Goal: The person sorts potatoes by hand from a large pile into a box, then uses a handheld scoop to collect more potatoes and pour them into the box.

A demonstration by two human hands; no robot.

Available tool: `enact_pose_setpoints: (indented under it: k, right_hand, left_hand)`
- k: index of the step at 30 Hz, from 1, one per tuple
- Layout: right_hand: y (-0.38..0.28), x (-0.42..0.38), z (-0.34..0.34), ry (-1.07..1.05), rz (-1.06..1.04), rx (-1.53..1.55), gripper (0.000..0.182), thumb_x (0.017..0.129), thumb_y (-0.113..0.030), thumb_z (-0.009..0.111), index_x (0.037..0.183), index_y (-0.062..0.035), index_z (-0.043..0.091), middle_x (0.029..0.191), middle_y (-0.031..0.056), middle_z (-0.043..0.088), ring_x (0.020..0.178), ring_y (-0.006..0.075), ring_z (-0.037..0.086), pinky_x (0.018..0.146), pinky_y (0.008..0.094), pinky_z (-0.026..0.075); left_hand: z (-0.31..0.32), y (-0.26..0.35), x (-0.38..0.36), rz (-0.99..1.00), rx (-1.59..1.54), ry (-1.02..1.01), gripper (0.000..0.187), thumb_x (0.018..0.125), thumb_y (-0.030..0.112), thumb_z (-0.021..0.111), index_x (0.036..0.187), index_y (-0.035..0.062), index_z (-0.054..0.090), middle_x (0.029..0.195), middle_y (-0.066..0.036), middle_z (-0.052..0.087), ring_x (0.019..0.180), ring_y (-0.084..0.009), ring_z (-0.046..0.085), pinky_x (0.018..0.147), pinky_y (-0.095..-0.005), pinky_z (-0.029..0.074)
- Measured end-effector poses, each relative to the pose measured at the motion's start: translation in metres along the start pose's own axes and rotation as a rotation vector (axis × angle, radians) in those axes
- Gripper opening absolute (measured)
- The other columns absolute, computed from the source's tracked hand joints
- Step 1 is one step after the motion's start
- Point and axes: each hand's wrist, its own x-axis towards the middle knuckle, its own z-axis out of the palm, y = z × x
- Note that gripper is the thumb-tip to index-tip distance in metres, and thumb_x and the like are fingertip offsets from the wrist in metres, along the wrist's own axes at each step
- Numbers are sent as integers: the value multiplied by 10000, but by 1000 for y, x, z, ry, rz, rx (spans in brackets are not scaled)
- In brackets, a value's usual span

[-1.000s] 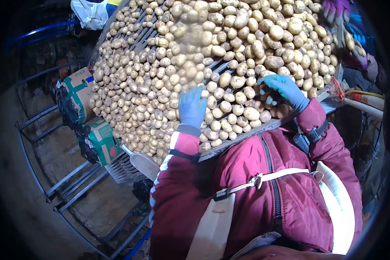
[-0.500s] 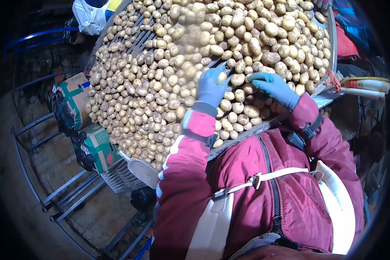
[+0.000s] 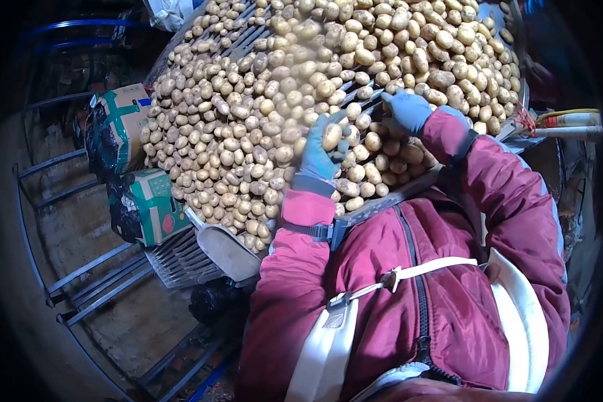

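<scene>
A slatted sorting table (image 3: pixel 216 57) is heaped with many small yellow-brown potatoes (image 3: pixel 248 120). My left hand (image 3: pixel 318 155), in a blue glove, is lifted just above the heap near the table's front edge and grips one potato (image 3: pixel 332 136). My right hand (image 3: pixel 406 110), also blue-gloved, rests palm down on the potatoes a little further right, fingers curled among them; I cannot see whether it holds one. Both arms wear maroon jacket sleeves.
Two green-and-tan cartons (image 3: pixel 155 206) sit on black bags left of the table. A pale scoop (image 3: pixel 226 250) and a grey slatted crate (image 3: pixel 181 261) lie below the table's front corner. Blue metal rails (image 3: pixel 87 278) run along the concrete floor. Cables (image 3: pixel 569 120) lie at right.
My left hand has drawn back toward me with a potato in its grip. My right hand has slid further up the heap. The view has shifted downward.
</scene>
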Motion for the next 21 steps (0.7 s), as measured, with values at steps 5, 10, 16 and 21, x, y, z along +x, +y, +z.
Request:
enact_pose_setpoints:
  k: [5, 10, 16, 21]
  right_hand:
    - [-1, -2, 0, 30, 21, 25, 472, 857, -399, 693, 1209, -93, 618, 1103, 201, 692, 985, 397, 691, 816, 501, 559]
    - [-6, 24, 17, 71, 92, -3, 278, 847, -329, 678, 1004, -104, 726, 901, 178, 733, 889, 367, 719, 792, 491, 570]
    - [-5, -3, -15, -30, 178, 1340, 413, 919, -426, 682, 1026, -35, 754, 905, 58, 734, 723, 174, 695, 628, 297, 550]
    - [-45, -45, 1, -259, 357, 2000, 417, 1039, -391, 560, 1214, -21, 639, 935, 100, 722, 826, 252, 727, 641, 373, 615]
  left_hand:
    - [-33, 9, -43, 47, 118, 253, 419, 1067, 401, 491, 1325, 123, 668, 1063, -53, 703, 752, -113, 615, 680, -241, 541]
    - [-71, 6, -61, 112, 35, 418, 383, 1066, 307, 486, 1385, 138, 614, 1255, -94, 664, 996, -167, 624, 804, -259, 547]
    - [-70, 9, -64, 123, -54, 417, 376, 1067, 276, 481, 1390, 125, 598, 1325, -104, 617, 1106, -214, 618, 881, -288, 561]
    - [-37, 13, -57, 141, 4, 326, 376, 1069, 279, 478, 1389, 118, 594, 1351, -90, 587, 1131, -246, 619, 923, -307, 562]
